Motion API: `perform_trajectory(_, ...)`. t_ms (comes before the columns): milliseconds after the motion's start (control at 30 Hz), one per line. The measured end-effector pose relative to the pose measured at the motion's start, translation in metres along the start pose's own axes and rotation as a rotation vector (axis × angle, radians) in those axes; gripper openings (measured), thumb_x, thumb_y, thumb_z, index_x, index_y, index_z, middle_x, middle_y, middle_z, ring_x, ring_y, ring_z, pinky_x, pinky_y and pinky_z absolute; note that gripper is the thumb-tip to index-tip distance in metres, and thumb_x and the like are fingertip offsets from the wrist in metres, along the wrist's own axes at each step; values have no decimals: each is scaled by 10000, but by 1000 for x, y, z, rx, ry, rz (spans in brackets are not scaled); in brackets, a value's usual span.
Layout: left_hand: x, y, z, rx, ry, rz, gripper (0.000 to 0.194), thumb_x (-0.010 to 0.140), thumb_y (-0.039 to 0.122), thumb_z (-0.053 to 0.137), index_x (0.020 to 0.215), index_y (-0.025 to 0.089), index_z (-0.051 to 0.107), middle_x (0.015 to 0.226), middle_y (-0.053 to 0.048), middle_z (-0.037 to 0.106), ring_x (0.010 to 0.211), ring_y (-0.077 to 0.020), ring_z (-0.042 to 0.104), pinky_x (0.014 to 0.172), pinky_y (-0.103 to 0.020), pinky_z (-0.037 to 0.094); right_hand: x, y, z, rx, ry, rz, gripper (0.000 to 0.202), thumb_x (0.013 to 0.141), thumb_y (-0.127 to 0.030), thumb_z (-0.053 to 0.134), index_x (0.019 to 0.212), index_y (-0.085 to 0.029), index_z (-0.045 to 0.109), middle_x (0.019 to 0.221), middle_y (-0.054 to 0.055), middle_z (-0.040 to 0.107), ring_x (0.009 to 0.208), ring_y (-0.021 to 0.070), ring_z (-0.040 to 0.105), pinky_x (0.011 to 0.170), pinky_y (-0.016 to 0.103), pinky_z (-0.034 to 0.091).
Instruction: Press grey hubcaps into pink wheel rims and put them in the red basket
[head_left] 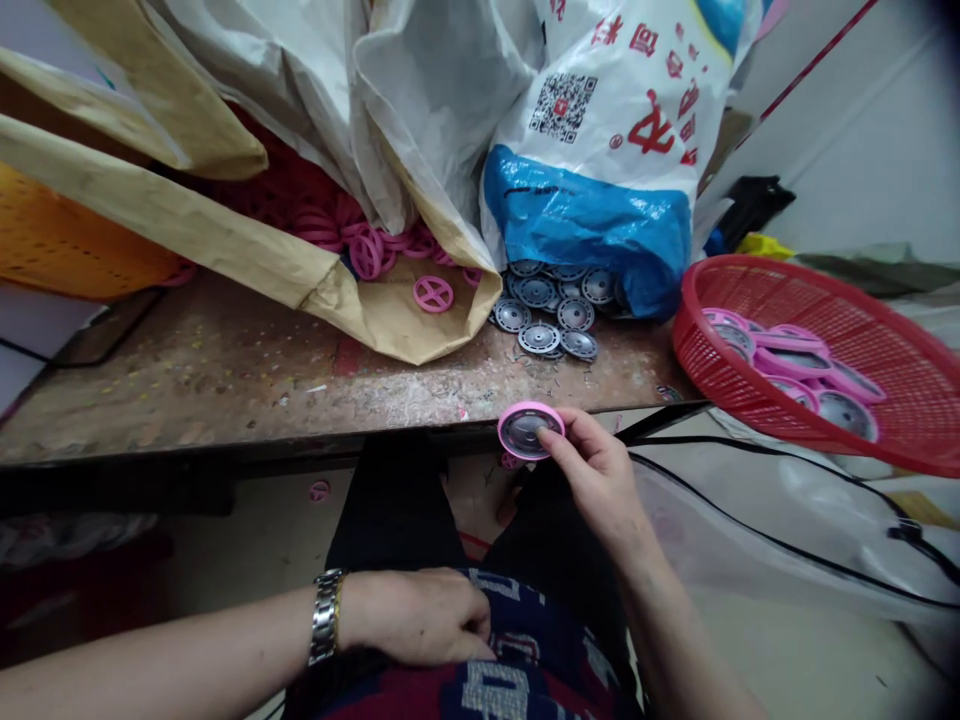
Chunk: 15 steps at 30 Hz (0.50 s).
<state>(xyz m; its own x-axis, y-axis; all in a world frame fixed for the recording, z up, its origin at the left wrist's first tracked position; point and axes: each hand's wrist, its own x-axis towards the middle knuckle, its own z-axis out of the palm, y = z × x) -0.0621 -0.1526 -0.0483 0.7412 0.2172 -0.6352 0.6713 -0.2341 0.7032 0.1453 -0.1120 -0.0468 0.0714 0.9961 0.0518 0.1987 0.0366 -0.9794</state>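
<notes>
My right hand (600,468) pinches a toy wheel, a pink ring with a grey hubcap-like disc (521,430) set in it, just off the table's front edge. The thumb lies on the disc's face. My left hand (416,612) rests on my lap against the patterned shirt (517,650), its fingers curled; anything inside them is hidden. Ahead on the table lie loose grey discs (538,338) at the mouth of a blue and white bag (592,210). Pink spoked rings (433,293) fill an open paper-lined sack (409,340) to their left.
A red mesh basket (919,400) at the right holds several pink-rimmed wheels (795,355) and overhangs the worn wooden table (225,370). An orange perforated basket (67,240) stands far left. One pink ring (319,491) lies on the floor. Black straps (757,530) cross plastic bags at right.
</notes>
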Motion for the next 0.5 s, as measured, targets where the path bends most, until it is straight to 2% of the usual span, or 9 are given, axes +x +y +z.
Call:
perform_trajectory(67, 4, -1, 0, -64, -11, -15, 289, 900, 447, 588, 902, 211, 754, 788, -16, 674, 749, -173, 584, 670, -255, 429, 0, 0, -1, -2, -1, 4, 206, 876, -390, 654, 961, -209, 702, 883, 18, 709, 822, 189, 629, 766, 296, 483)
perform_trajectory(233, 10, -3, 1, -149, -33, -172, 408, 804, 596, 621, 790, 202, 724, 648, 22, 565, 620, -145, 508, 567, -242, 374, -1, 2, -4, -18, 5, 13, 215, 884, -398, 645, 963, -207, 709, 890, 23, 719, 826, 195, 636, 771, 299, 485)
perform_trajectory(500, 9, 2, 3, -305, -52, -277, 411, 673, 611, 716, 673, 217, 598, 550, 65, 441, 517, -115, 356, 454, -244, 255, -1, 4, -3, -28, 11, -1, 223, 888, -402, 635, 962, -206, 708, 891, 30, 721, 818, 201, 643, 758, 299, 503)
